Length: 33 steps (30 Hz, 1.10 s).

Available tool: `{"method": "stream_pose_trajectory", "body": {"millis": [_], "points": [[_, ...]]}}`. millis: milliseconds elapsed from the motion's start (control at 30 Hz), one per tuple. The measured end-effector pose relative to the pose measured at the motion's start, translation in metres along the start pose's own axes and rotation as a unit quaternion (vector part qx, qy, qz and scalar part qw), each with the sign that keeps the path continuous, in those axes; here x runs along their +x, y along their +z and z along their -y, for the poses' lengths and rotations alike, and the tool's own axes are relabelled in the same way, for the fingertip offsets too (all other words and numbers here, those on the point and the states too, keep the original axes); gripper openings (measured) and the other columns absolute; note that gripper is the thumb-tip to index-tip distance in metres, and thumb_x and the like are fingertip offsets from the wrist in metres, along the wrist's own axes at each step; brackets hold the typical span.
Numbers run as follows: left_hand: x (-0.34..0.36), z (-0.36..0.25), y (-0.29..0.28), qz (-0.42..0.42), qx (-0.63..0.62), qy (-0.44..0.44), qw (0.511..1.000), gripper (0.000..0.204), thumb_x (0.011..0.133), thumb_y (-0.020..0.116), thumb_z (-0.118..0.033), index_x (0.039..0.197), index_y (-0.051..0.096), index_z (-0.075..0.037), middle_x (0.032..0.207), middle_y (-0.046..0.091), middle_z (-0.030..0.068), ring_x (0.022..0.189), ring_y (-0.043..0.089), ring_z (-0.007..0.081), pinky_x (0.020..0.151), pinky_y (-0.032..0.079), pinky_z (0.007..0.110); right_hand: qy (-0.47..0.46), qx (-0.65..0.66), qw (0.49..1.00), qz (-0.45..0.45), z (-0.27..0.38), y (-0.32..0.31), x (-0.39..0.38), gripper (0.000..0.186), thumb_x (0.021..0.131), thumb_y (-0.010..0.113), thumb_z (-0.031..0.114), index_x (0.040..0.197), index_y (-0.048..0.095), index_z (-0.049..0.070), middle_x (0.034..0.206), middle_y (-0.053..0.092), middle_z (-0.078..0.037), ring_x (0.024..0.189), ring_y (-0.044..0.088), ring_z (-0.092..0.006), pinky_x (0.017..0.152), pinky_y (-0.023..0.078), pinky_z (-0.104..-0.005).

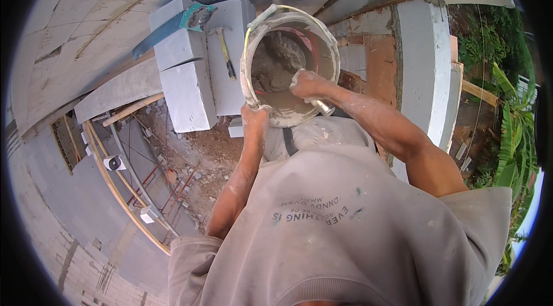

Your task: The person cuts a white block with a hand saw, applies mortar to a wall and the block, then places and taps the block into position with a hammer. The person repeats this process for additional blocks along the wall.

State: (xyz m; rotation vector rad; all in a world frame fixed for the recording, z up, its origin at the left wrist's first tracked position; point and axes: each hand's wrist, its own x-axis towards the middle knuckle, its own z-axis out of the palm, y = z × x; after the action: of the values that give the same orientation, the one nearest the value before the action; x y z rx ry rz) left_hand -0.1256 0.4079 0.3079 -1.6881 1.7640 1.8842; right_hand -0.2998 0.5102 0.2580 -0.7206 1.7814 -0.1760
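Observation:
A mortar-caked bucket [327,55] stands right in front of my body, its yellow-and-white carrying handle swung over the far rim. Grey wet mortar [272,75] lies inside it. My left hand [256,114] is closed on the bucket's near left rim. Over the near right side, my right hand [308,86] grips a trowel [326,108], whose handle end sticks out below the fist. The trowel's blade reaches into the bucket and is smeared with mortar, so its outline is hard to make out. Dried mortar coats both hands and forearms.
Left of the bucket, white blocks [187,94] are stacked; a hammer [223,51] and a teal-handled hand saw [167,30] lie on them. Rubble and timber poles [124,191] are lower down at left. A block wall [423,64] and plants [510,133] are at right.

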Motion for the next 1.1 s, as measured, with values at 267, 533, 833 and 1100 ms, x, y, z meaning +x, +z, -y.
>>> {"method": "stream_pose_trajectory", "body": {"millis": [267, 533, 833, 1100], "points": [[0.014, -0.008, 0.007, 0.014, -0.037, 0.022, 0.999, 0.03, 0.073, 0.054, 0.0, 0.101, 0.06, 0.008, 0.083, 0.061, 0.0059, 0.071, 0.053, 0.0134, 0.066, 0.046, 0.03, -0.006, -0.079, 0.997, -0.007, 0.024, 0.022, -0.015, 0.037, 0.082, 0.053, 0.024, 0.098, 0.068, -0.006, 0.104, 0.067, -0.027, 0.108, 0.064, -0.0261, 0.087, 0.053, -0.0383], [0.025, 0.0, 0.011, -0.026, -0.039, 0.035, 0.998, 0.029, 0.072, 0.057, -0.001, 0.1, 0.06, 0.009, 0.078, 0.059, 0.0049, 0.068, 0.051, 0.0134, 0.064, 0.045, 0.03, -0.029, 0.017, 0.996, 0.088, 0.017, -0.015, -0.013, 0.038, 0.081, 0.056, 0.026, 0.094, 0.064, -0.008, 0.088, 0.068, -0.02, 0.086, 0.067, -0.0246, 0.068, 0.051, -0.0319], [0.004, 0.018, -0.01, -0.001, -0.009, -0.043, 0.999, 0.03, 0.072, 0.058, 0.002, 0.101, 0.062, 0.008, 0.085, 0.066, 0.0102, 0.071, 0.062, 0.0192, 0.064, 0.051, 0.032, 0.041, 0.182, 0.973, 0.137, 0.021, -0.011, -0.005, 0.034, 0.081, 0.057, 0.024, 0.092, 0.063, -0.007, 0.075, 0.065, -0.015, 0.058, 0.064, -0.0217, 0.049, 0.05, -0.0379], [0.014, 0.035, -0.011, -0.027, -0.08, -0.026, 0.996, 0.036, 0.073, 0.057, 0.001, 0.108, 0.06, 0.009, 0.088, 0.065, 0.0097, 0.076, 0.061, 0.0173, 0.068, 0.05, 0.031, -0.038, 0.071, 0.993, 0.09, 0.024, 0.013, -0.014, 0.046, 0.079, 0.058, 0.028, 0.105, 0.062, -0.009, 0.084, 0.068, -0.017, 0.07, 0.066, -0.0292, 0.062, 0.051, -0.0444]]}}
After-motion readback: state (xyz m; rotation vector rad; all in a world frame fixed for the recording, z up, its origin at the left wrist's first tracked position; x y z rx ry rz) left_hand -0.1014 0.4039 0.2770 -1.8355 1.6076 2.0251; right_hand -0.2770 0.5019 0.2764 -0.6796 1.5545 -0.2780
